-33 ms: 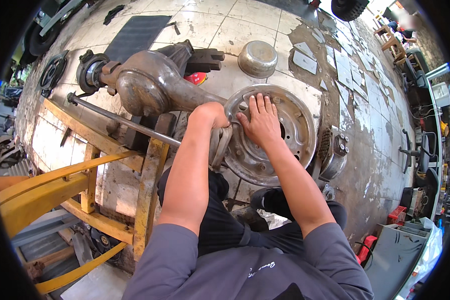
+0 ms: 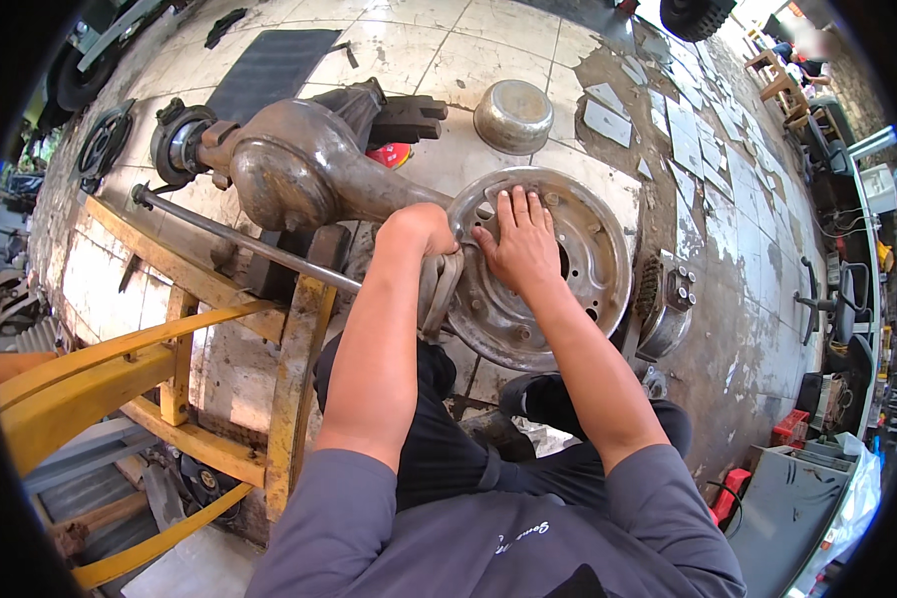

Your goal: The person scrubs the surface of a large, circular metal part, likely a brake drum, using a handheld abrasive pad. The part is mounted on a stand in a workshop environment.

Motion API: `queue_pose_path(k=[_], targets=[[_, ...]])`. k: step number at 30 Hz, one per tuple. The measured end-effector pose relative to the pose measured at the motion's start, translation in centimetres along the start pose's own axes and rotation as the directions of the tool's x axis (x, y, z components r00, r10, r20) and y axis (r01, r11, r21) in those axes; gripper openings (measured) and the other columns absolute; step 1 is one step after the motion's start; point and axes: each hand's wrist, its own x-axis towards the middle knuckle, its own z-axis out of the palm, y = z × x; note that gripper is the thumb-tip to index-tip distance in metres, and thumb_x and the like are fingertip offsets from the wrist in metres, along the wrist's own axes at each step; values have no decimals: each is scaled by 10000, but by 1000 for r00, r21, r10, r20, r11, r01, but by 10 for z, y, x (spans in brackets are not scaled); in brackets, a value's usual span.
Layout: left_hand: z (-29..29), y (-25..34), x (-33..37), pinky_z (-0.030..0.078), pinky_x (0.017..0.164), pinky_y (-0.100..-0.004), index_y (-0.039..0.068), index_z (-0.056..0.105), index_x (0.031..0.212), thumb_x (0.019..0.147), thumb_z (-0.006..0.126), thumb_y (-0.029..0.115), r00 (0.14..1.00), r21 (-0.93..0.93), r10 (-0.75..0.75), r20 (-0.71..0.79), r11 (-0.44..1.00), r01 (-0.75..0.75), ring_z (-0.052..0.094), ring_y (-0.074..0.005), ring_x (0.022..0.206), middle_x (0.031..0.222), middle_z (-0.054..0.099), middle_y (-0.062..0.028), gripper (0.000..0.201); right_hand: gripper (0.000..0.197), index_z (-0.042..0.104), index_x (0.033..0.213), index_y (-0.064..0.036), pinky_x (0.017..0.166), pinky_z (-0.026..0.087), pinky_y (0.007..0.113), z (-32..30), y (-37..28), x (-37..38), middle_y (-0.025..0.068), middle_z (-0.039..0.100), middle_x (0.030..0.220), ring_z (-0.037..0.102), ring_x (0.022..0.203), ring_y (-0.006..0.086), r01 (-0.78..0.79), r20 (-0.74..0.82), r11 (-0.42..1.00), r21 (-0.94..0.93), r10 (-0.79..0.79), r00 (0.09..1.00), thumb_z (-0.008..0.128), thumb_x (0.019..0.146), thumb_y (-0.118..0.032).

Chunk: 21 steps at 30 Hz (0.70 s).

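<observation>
A round, worn metal brake backing plate [image 2: 593, 214] stands at the end of a rusty axle housing [image 2: 289, 164] with a bulging middle. My right hand [image 2: 518, 239] lies flat on the plate's face, fingers stretched out and thumb apart. At the plate's left edge, my left hand [image 2: 419, 229] is bent over beside the axle tube. Its fingers are turned away and mostly hidden, so their grip does not show. Just below that hand is a curved metal bracket [image 2: 441, 289] against the back of the plate.
Beyond the plate sits a metal bowl [image 2: 514, 118]. A toothed metal part [image 2: 665, 304] stands right of it. On my left are a yellow metal frame [image 2: 299, 399] and a long steel rod [image 2: 249, 239]. Broken tiles [image 2: 688, 140] lie at the far right; a grey cabinet [image 2: 792, 518] is nearer.
</observation>
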Motion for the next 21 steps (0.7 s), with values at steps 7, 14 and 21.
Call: queue_pose_path(k=[7,14,21], targets=[[3,-4,21,521,955,-426,80,729,1140,838,710,305,1000,40,-20,6,999,20,643,-344,1154,1224,677,-177,378,808,378,1490,8,1181,259,497,-12,-19,17,212,356,1556,319,1443,396,-138,70,989,-48,141,988,452,969,-606],[0,-1,25,527,940,-433,89,737,1122,837,630,179,1000,61,-8,10,998,7,653,-326,1151,1196,697,-150,317,815,340,1513,5,1187,250,497,-8,-26,25,216,320,1580,302,1457,402,-273,108,961,-45,276,955,422,982,-608],[1,-1,23,531,929,-419,108,742,1129,840,602,136,1000,91,-8,9,996,8,648,-316,1165,1219,694,-132,322,786,340,1498,28,1192,235,516,-6,2,15,225,327,1574,298,1459,409,-36,88,997,65,30,996,428,998,-571]])
